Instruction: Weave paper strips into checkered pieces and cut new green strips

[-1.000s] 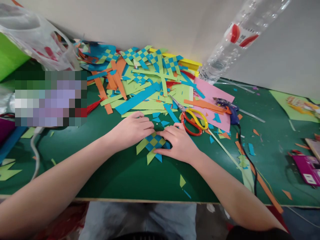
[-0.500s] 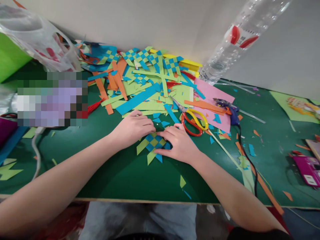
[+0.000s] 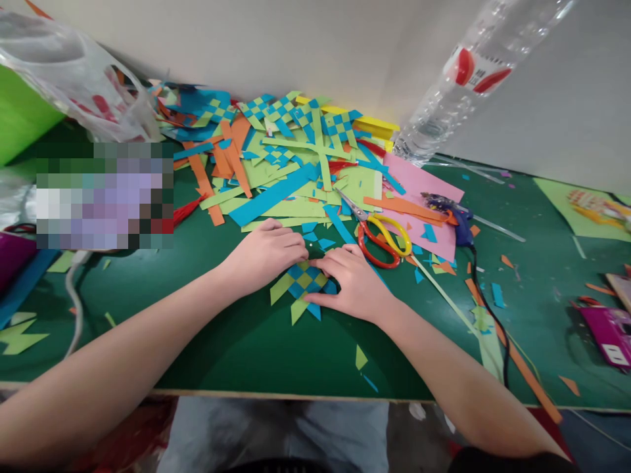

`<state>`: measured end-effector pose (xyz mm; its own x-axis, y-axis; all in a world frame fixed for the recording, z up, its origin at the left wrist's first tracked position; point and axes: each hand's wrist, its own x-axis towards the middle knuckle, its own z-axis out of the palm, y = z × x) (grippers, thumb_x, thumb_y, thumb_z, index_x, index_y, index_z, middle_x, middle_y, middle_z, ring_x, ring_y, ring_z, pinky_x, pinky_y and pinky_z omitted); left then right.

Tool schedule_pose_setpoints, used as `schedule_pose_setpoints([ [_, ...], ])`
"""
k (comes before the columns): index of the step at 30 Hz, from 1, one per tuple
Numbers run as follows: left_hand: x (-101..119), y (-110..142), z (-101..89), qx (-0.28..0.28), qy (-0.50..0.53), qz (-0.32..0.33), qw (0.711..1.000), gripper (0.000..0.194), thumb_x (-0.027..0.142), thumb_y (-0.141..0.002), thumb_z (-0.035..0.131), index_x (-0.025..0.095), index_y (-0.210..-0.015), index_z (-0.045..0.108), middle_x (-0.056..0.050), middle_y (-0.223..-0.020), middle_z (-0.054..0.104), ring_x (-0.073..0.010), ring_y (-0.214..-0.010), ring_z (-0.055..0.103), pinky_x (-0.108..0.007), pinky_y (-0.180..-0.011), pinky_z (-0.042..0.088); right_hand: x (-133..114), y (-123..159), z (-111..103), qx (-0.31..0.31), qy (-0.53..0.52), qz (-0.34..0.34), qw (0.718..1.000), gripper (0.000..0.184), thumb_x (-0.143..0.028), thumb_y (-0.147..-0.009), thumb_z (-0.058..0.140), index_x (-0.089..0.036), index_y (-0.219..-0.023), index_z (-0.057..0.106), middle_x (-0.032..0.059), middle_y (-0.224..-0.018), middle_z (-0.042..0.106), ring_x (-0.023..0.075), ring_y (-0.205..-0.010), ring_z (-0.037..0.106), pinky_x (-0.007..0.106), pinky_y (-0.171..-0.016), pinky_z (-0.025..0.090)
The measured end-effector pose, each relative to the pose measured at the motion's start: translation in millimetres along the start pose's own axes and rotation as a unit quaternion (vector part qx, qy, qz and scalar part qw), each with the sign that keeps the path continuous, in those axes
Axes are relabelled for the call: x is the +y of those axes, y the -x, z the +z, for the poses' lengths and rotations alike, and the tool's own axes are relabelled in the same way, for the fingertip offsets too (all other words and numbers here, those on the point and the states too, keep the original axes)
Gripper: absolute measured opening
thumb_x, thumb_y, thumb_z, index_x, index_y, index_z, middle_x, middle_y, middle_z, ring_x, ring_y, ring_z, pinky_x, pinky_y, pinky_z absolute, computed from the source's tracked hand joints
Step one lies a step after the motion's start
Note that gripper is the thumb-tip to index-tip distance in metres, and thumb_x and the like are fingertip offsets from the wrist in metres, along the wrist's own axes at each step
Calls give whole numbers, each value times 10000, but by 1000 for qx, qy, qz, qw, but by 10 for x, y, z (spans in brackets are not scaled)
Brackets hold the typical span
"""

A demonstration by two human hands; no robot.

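A woven paper fish [image 3: 305, 284] in green and blue checks lies on the table in front of me, its pointed strip ends spread toward the lower left. My left hand [image 3: 266, 256] has its fingers bent and pressed at the top edge of the fish. Over the right part of it rests my right hand [image 3: 352, 282], thumb along the lower side and fingertips at the top, meeting the left fingertips. Both hands hide some of the weave. Scissors [image 3: 382, 243] with one red and one yellow handle lie just beyond my right hand.
Behind my hands is a heap of paper strips [image 3: 276, 197] with several similar woven pieces. A plastic bottle [image 3: 458, 85] leans at the back. A glue gun [image 3: 458, 223] lies on pink paper, its black cord running forward. At left are a plastic bag [image 3: 83, 79] and white cable [image 3: 73, 309].
Both hands keep the same hold on the woven paper fish, which has stayed in place. The whole view has shifted very slightly.
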<state>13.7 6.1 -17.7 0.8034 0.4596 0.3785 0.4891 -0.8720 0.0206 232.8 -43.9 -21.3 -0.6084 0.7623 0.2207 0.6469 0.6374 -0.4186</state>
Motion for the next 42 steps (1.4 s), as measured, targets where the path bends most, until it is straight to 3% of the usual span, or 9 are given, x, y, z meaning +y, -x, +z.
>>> schedule_pose_setpoints([
  [14,-61,33,-23,40,41,-50,997,217,242,-980,496,205,-912,699,-24,-930,744,-163,-858,683,-334,-801,409,8,-2,-1,2,-2,0,1000,608,-652,-832,579,-127,-1128,661,90,-956,701,206,-856,606,376,-905,347],
  [18,-77,38,-39,5,34,-6,999,207,341,-966,532,205,-982,686,-43,-998,735,-176,-886,675,-335,-821,413,20,2,6,6,16,-15,1000,598,-636,-841,577,-121,-1134,657,90,-954,698,210,-865,602,372,-899,357],
  [22,-72,49,-55,-49,42,25,998,316,439,-922,582,197,-1113,648,-94,-1163,696,-221,-1037,647,-349,-879,418,39,7,23,22,32,-29,999,589,-640,-855,550,-124,-1115,658,96,-948,696,216,-867,603,378,-892,375],
  [27,-59,53,-55,-67,49,18,996,374,422,-899,622,173,-1178,621,-111,-1225,668,-251,-1157,588,-374,-953,402,64,10,25,71,62,-74,993,388,-462,-938,543,-128,-1105,651,74,-894,695,192,-846,617,358,-864,391],
  [32,-37,30,-86,-92,55,-16,994,359,443,-883,635,191,-1139,634,-90,-1244,648,-258,-1193,559,-372,-958,395,78,-7,-2,135,80,-83,984,197,-297,-958,538,-156,-975,674,32,-769,694,152,-744,620,340,-832,404],
  [35,-37,25,-98,-105,61,-30,992,366,471,-875,638,202,-1123,622,-72,-1249,643,-247,-1186,556,-359,-947,384,84,-19,-21,162,78,-86,980,153,-218,-951,527,-171,-923,670,11,-723,688,131,-684,612,339,-823,412],
  [42,-49,30,-103,-93,111,-48,988,373,490,-842,672,200,-1048,559,-72,-1210,634,-250,-1175,544,-358,-928,375,88,-11,-33,232,66,-92,966,160,-132,-912,531,-177,-1017,644,-3,-718,704,113,-628,612,328,-806,440],
])
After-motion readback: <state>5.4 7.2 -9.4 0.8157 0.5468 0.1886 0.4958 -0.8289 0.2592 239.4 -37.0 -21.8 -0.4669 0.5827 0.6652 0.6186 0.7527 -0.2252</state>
